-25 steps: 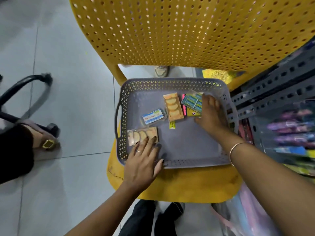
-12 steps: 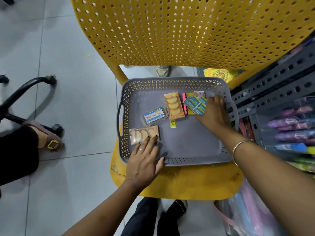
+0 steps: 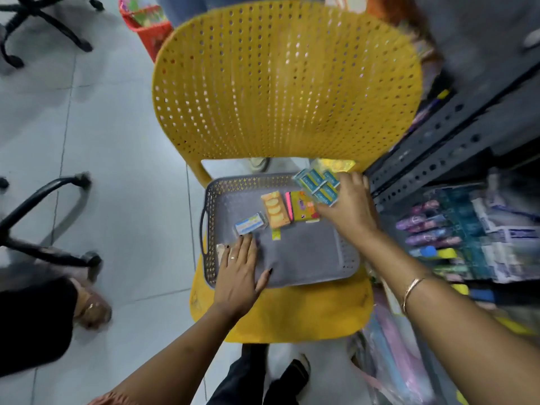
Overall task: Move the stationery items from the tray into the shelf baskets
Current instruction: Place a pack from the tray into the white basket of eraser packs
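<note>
On the yellow chair (image 3: 292, 314) seat sits the grey tray (image 3: 306, 258). Above its far right corner my right hand (image 3: 347, 209) has its fingers clamped on a teal packet (image 3: 318, 185), lifted clear, long axis slanting from far-left to near-right. My left hand (image 3: 239, 276) lies flat, fingers spread, covering a tan packet (image 3: 220, 249) at the tray's near-left. An orange packet (image 3: 274, 210) lies lengthwise, pointing away from me.
</note>
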Demonstrator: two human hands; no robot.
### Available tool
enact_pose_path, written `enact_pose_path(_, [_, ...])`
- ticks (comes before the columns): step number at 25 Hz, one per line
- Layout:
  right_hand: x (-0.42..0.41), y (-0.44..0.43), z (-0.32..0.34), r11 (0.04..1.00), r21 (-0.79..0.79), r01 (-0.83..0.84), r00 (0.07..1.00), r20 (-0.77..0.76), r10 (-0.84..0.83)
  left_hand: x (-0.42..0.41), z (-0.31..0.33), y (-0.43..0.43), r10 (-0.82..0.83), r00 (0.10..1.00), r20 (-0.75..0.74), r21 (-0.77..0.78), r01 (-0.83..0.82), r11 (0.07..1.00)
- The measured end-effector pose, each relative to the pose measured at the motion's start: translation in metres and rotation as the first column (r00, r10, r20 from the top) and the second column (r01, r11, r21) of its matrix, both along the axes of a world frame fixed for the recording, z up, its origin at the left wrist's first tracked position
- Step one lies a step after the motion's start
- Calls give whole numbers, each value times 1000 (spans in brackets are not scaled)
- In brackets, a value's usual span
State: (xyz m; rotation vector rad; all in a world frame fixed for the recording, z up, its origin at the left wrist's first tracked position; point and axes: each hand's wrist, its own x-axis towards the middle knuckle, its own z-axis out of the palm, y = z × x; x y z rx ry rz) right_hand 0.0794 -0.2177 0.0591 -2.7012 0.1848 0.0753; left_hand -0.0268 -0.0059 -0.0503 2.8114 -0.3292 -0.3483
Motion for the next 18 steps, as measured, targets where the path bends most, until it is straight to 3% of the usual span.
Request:
enact_pose_path(5, [-13, -6, 136, 999, 16, 45, 989, 138, -46, 57, 106, -23, -62, 980, 190, -158, 93, 983])
enact_pose_path(11, [-52, -59, 307, 980, 16, 197, 930, 312, -192, 107, 254, -85, -156, 856, 494, -284, 329, 901])
enact_pose_path(18, [-148, -170, 391, 869, -76, 490, 837, 321, -444, 65, 354, -222, -341, 667, 662, -292, 649, 703])
